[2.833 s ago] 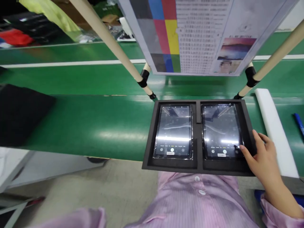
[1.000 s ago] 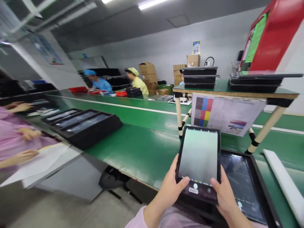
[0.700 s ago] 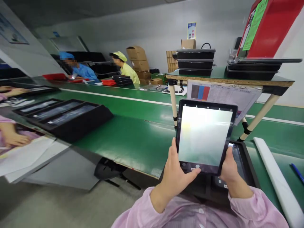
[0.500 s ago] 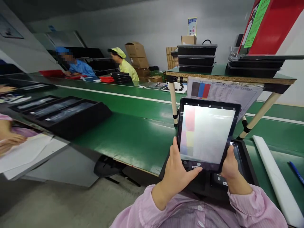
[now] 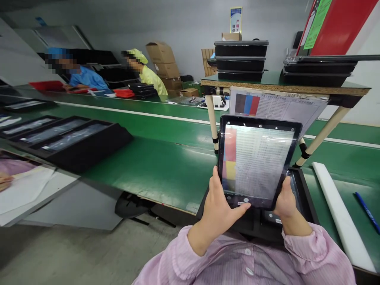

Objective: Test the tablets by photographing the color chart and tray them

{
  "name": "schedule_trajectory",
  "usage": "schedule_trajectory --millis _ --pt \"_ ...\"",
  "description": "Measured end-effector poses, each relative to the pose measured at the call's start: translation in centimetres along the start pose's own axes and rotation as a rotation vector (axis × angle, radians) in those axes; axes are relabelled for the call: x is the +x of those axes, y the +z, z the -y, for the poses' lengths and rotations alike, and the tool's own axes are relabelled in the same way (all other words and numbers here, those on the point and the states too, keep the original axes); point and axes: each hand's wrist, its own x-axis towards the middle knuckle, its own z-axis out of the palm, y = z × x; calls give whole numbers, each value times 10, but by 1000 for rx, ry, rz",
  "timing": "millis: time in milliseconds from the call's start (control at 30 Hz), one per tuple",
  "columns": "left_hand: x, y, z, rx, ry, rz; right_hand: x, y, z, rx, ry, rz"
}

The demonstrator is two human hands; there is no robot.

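Note:
A black-framed tablet (image 5: 257, 162) is held upright, its screen facing me and showing a camera picture of a printed chart. My left hand (image 5: 218, 206) grips its lower left side, the thumb lying along the bottom edge. At the lower right edge, my right hand (image 5: 286, 200) is closed on the frame. Behind the tablet, a printed sheet (image 5: 273, 105) with grey, blue and red blocks hangs from the small shelf (image 5: 285, 87). Below the tablet sits a black tray (image 5: 307, 198) holding another tablet, partly hidden by my hands.
Stacked black trays (image 5: 240, 57) stand on the shelf. A white foam strip (image 5: 341, 213) and a blue pen (image 5: 367, 211) lie at right. More tablets fill a black tray (image 5: 97, 146) at left. Two people sit across the green bench (image 5: 160, 162); another person's hand shows at far left.
The tablet's picture has gone from pale and blurred to darker, with text lines visible. The view has shifted slightly, and both hands keep their hold.

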Motion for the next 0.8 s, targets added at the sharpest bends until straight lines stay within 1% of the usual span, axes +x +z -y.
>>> schedule_trajectory --millis 167,367,433,500,567,633,667,733,800 --pt "1 1 2 -30 -26 22 -1 3 1 -123 -24 18" --pt "-1 0 0 -56 -45 40 0 6 4 -105 -35 6" --pt "-2 0 1 -114 -61 20 1 5 3 -95 -30 29" --pt "1 -2 5 -273 -82 -8 -1 2 0 -89 -7 58" --pt "7 -6 12 -555 -178 -31 -6 -3 -5 -105 30 74" --pt "14 -10 19 -870 -373 -32 -13 -7 -9 -157 32 74" --pt "18 -12 22 -997 -489 -29 -17 -8 -9 -196 2 79" --pt "22 -13 26 -1171 -677 -20 -24 -8 -5 -288 -126 109" --pt "23 -10 28 -1272 -777 -20 -27 -3 8 -389 -267 135"
